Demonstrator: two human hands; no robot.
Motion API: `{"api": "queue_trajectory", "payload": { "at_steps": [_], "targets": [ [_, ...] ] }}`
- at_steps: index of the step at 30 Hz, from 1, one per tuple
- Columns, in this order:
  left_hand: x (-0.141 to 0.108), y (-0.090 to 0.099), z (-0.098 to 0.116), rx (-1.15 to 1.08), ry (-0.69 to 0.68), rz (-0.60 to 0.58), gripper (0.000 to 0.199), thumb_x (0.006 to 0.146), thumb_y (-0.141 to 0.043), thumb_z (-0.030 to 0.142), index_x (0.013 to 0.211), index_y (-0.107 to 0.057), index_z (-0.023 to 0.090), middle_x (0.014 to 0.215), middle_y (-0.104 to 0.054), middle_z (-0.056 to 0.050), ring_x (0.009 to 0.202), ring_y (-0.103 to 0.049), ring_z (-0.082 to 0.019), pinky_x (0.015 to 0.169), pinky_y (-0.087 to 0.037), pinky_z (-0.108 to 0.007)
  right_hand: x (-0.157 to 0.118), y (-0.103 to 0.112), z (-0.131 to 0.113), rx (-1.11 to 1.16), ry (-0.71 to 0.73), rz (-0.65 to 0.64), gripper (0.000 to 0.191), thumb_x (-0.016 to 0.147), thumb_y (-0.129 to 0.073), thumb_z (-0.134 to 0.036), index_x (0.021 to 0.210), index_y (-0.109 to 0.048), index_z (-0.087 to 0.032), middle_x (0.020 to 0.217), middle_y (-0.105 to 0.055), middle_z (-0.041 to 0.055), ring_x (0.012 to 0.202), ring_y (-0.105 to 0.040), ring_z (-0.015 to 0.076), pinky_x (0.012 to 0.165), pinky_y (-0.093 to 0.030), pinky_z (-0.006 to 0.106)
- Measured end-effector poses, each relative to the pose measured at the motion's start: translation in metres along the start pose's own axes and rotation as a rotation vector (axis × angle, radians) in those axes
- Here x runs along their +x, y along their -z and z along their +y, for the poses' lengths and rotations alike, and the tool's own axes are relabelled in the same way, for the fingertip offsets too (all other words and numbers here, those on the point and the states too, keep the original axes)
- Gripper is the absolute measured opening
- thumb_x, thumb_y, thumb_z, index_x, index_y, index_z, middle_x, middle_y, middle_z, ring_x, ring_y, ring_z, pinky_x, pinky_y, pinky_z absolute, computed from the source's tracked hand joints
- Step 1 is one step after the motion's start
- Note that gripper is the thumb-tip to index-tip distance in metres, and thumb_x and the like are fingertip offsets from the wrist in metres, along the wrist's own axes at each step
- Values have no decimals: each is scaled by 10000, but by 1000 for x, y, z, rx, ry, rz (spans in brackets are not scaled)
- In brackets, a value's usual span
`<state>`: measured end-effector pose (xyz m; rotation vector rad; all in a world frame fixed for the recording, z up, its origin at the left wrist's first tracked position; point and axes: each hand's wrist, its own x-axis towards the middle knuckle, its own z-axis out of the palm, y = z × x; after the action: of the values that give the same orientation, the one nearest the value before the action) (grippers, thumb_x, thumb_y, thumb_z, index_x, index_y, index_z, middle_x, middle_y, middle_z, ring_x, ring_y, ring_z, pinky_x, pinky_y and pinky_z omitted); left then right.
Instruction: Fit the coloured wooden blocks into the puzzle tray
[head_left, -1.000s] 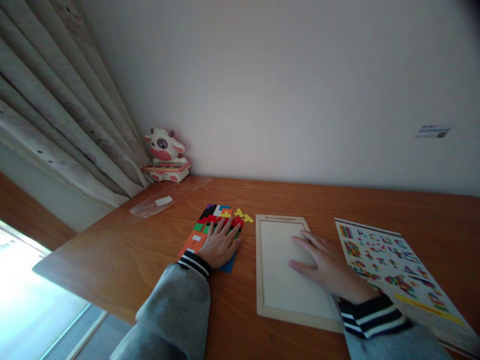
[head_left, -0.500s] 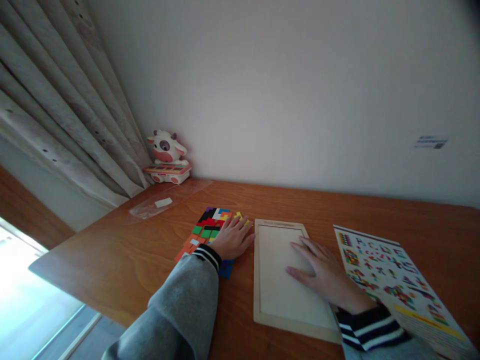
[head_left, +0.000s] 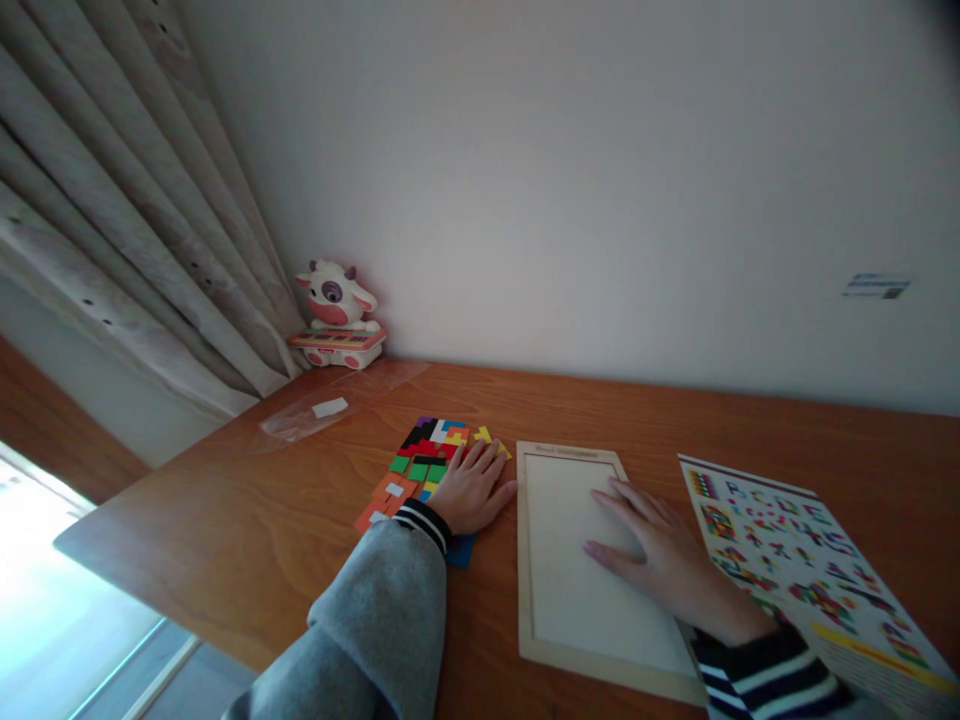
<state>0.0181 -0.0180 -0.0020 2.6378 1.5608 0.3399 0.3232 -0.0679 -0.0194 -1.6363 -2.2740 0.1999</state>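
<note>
Fingers spread, my left hand [head_left: 474, 488] lies over the right side of a patch of coloured puzzle pieces [head_left: 421, 470] on the table and hides some of them. A yellow piece [head_left: 482, 434] shows just past its fingertips. My right hand [head_left: 651, 545] is spread over the right half of a shallow wooden puzzle frame [head_left: 526, 560] with a bare pale inside. Whether its palm presses on the board I cannot tell. Under and beside my right wrist is a printed pattern sheet [head_left: 795, 545] with colourful shapes.
A toy cow with a keyboard [head_left: 339, 318] stands at the back left against the wall. In front of it lies a clear plastic bag [head_left: 289, 425] with a white label. The wooden table [head_left: 225, 530] ends at the left, near a curtain [head_left: 127, 200].
Everything on the table appears shifted slightly right and down, as if the view turned a little. Both hands keep nearly the same places over the pieces and the frame.
</note>
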Motion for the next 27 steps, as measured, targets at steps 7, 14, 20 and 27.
{"api": "queue_trajectory", "payload": {
  "at_steps": [7, 14, 20, 27],
  "targets": [
    [-4, 2, 4, 8, 24, -31, 689, 990, -273, 643, 1518, -367, 210, 1625, -272, -115, 1503, -198, -377, 1191, -162, -645, 0, 1, 0, -11, -5, -23, 734, 855, -507, -727, 1415, -555, -253, 1549, -431, 120, 1422, -395, 341, 1170, -325, 533],
    [2, 4, -5, 28, 285, 179, 523, 1016, -325, 458, 1450, -444, 192, 1596, -328, -145, 1473, -277, -367, 1177, -219, -632, 0, -2, 2, -18, 15, 5, 721, 863, -503, -720, 1401, -572, -246, 1537, -447, 128, 1409, -414, 344, 1163, -338, 535],
    [-4, -1, -23, 106, 435, 143, 539, 989, -368, 509, 1417, -479, 200, 1555, -383, -186, 1416, -337, -462, 1088, -248, -724, 0, -3, 3, -37, 18, -11, 733, 869, -490, -717, 1403, -568, -221, 1538, -443, 137, 1412, -409, 342, 1167, -327, 536],
    [-9, 7, -11, 122, 365, 141, 470, 984, -388, 465, 1376, -523, 244, 1503, -457, -152, 1359, -399, -424, 1064, -297, -694, 0, -6, 4, -38, 12, 3, 717, 862, -501, -719, 1403, -566, -253, 1540, -442, 114, 1413, -409, 337, 1161, -340, 524]
  ]
}}
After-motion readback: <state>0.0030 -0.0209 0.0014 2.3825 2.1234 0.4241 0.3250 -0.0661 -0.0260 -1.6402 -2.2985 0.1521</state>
